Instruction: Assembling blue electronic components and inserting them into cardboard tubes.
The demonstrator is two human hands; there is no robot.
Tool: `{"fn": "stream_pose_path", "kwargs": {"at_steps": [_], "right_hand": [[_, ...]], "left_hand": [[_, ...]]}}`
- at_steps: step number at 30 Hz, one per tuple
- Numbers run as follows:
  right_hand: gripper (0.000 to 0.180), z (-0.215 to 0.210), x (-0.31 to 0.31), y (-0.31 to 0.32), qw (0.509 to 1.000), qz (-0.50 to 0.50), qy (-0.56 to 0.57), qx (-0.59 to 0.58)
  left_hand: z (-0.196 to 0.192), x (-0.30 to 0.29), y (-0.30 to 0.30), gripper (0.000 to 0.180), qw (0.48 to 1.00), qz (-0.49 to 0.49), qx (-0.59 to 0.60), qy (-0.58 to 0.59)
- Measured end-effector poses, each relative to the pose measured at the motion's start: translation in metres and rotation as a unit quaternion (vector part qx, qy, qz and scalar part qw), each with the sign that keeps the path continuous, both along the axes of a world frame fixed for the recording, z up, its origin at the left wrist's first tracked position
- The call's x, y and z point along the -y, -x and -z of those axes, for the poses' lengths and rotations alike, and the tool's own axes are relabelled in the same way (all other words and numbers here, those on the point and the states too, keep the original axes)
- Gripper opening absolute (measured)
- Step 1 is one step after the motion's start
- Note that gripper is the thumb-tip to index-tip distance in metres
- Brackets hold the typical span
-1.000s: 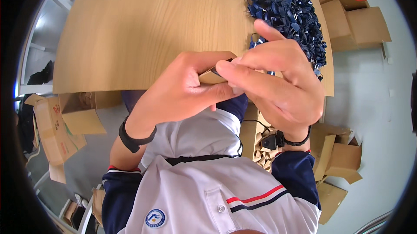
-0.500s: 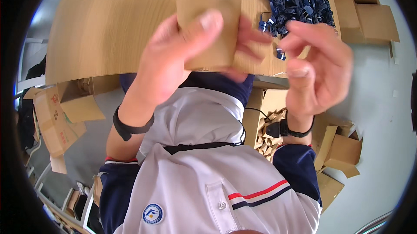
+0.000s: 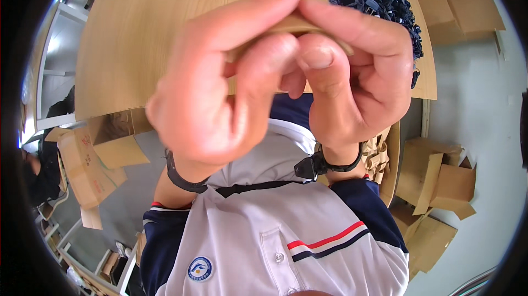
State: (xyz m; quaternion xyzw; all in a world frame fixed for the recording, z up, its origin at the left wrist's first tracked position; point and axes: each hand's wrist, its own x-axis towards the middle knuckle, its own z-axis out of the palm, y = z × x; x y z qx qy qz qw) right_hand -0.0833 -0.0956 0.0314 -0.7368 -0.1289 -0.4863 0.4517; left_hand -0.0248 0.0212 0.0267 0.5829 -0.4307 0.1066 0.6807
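Observation:
My left hand (image 3: 214, 81) and my right hand (image 3: 366, 70) meet in front of me above the table's near edge. Both grip a small flat piece of brown card (image 3: 300, 23), perhaps a folded packet or box. Seen nearly edge-on, it shows only between the curled fingers and the two thumbs. The thumbs press side by side on its near edge, and the index fingertips come together over its far side. Most of the card is hidden by my hands. Beyond my right hand lies a heap of dark blue cables (image 3: 374, 4).
The wooden table (image 3: 132, 43) stretches ahead. Below it at right, a carton holds several folded brown card pieces (image 3: 377, 156). Open cartons stand at right (image 3: 440, 178), far right (image 3: 473, 10) and left (image 3: 80, 158). A person in dark clothing (image 3: 47, 183) is partly visible at the left rim.
My right hand has moved left onto the brown card, which only my left hand held before. The card has tilted from face-on to nearly edge-on. The view has shifted slightly.

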Motion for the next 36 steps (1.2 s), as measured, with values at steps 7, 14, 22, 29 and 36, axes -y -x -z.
{"fn": "stream_pose_path", "kwargs": {"at_steps": [7, 14, 22, 29, 36], "right_hand": [[0.014, -0.008, -0.01, 0.001, 0.994, -0.028, -0.103, -0.006], [0.034, -0.01, -0.004, 0.016, 0.922, -0.184, -0.329, -0.085], [0.037, -0.014, 0.005, 0.001, 0.702, -0.398, -0.512, -0.294], [0.027, -0.031, -0.016, 0.019, 0.806, -0.272, -0.363, -0.382], [0.03, -0.018, -0.017, 0.04, 0.857, -0.137, -0.343, -0.358]], "left_hand": [[-0.005, -0.003, -0.011, 0.028, 0.996, 0.072, 0.031, 0.041], [0.002, -0.008, -0.013, 0.028, 0.997, -0.014, 0.05, 0.05], [0.009, -0.024, -0.035, 0.024, 0.953, 0.036, 0.289, -0.089], [-0.04, -0.026, -0.07, 0.017, 0.961, 0.17, 0.204, -0.082], [-0.043, -0.025, -0.057, 0.013, 0.936, 0.277, 0.171, -0.131]]}}
